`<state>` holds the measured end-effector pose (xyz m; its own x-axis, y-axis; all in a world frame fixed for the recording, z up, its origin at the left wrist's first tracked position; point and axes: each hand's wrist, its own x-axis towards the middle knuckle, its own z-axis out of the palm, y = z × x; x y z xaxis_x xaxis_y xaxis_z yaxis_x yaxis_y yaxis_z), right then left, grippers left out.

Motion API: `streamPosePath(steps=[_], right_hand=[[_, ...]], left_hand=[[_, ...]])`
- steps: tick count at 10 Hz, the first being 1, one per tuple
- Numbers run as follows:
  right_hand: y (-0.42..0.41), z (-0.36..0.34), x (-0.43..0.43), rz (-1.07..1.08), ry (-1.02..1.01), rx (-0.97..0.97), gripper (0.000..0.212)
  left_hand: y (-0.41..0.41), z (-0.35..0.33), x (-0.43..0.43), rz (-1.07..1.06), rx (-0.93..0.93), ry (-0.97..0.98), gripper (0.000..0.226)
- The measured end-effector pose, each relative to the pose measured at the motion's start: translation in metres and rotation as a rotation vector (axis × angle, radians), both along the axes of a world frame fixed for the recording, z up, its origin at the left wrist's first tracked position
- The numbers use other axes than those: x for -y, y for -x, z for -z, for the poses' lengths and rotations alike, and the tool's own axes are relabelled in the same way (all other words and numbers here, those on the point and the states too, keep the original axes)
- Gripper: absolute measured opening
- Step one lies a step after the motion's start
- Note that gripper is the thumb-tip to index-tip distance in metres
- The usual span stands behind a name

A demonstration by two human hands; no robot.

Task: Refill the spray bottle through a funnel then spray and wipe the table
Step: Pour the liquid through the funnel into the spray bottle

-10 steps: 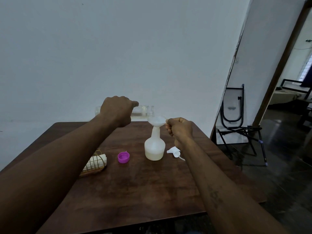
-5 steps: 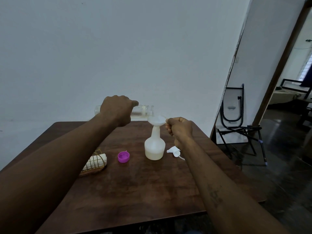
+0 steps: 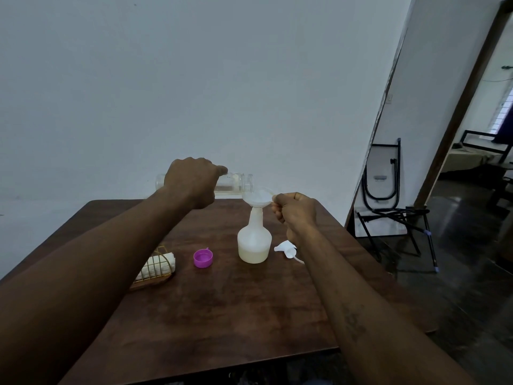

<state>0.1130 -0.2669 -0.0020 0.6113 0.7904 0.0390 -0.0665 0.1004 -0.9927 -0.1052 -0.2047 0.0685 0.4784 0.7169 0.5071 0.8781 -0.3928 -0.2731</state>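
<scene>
Liquid runs from the clear bottle (image 3: 236,184) that my left hand (image 3: 191,182) grips tipped sideways at mid-frame, while my right hand (image 3: 295,211) pinches the funnel (image 3: 258,197) steady in the spray bottle (image 3: 254,240) standing on the worktop (image 3: 222,315), so nothing spills.

Spray bottle (image 3: 254,240): white, translucent, upright on the table, partly filled, its head removed.
Funnel (image 3: 257,198): white, seated in the bottle's neck.
Clear bottle (image 3: 234,184): held horizontal, mouth over the funnel.
Spray head (image 3: 286,249): laid just right of the bottle.
</scene>
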Motion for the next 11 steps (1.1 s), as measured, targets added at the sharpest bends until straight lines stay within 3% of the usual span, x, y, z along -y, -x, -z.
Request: streamPosePath(steps=[11], right_hand=[[0.0037, -0.0036, 0.0008, 0.005, 0.002, -0.01, 0.006]], left_hand=[[-0.0013, -0.0022, -0.0037, 0.016, -0.021, -0.023, 0.065]])
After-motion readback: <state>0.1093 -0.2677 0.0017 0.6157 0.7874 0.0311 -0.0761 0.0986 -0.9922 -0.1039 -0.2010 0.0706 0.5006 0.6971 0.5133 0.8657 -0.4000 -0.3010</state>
